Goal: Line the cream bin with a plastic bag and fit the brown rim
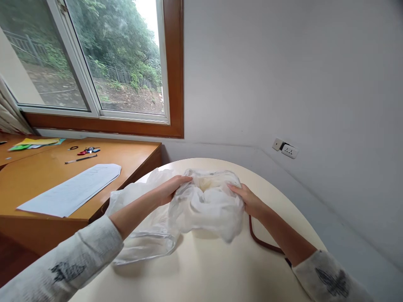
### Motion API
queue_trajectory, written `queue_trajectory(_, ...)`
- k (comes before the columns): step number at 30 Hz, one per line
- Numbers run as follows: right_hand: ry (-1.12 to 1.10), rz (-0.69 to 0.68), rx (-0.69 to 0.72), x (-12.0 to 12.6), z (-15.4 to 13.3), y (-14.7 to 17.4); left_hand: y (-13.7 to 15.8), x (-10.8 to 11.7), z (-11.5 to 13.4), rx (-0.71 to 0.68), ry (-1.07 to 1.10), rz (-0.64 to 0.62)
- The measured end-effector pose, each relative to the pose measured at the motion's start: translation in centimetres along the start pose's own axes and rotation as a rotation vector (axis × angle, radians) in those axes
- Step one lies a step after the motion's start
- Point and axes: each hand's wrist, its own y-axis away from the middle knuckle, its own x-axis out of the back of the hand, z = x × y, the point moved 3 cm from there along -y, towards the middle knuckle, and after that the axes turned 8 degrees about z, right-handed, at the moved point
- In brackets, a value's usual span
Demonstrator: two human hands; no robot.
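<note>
Above the round cream table [201, 272], a crumpled white plastic bag [210, 209] is stretched between my two hands. My left hand [173, 188] grips its upper left edge, thumb on top. On the opposite side, my right hand [248, 199] holds the upper right edge with the thumb over the plastic. A gap in the folds between the hands shows a pale yellowish area. Another white plastic bag [147, 241] lies spread on the table under my left forearm; whether it joins the held one I cannot tell.
A brown curved strap or rim [262, 243] lies by my right forearm. On the wooden desk [132, 159] at left are paper sheets [75, 188], a pen [81, 159], a small cluster of keys or trinkets [90, 150] and coloured papers [37, 142]. A wall socket [289, 151] is beyond the table.
</note>
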Motion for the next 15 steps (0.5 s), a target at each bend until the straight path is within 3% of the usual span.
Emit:
queue_trajectory(2, 0.021, -0.008, 0.019, 1.1, -0.3, 0.4, 0.1, 0.3, 0.3, -0.007, -0.056, 0.001)
queue_trajectory(5, 0.053, 0.110, 0.068, 2.5, 0.1, -0.8, -0.9, 0.1, 0.9, -0.052, -0.113, 0.055)
queue_trajectory(9, 0.127, 0.220, 0.017, 2.8, 2.3, -2.8, -2.7, -0.2, -0.1, -0.051, -0.178, 0.112)
queue_trajectory(15, 0.281, 0.135, -0.025, 2.2, 5.5, -0.8, -2.0, 1.6, -3.7, -0.022, -0.449, 0.074)
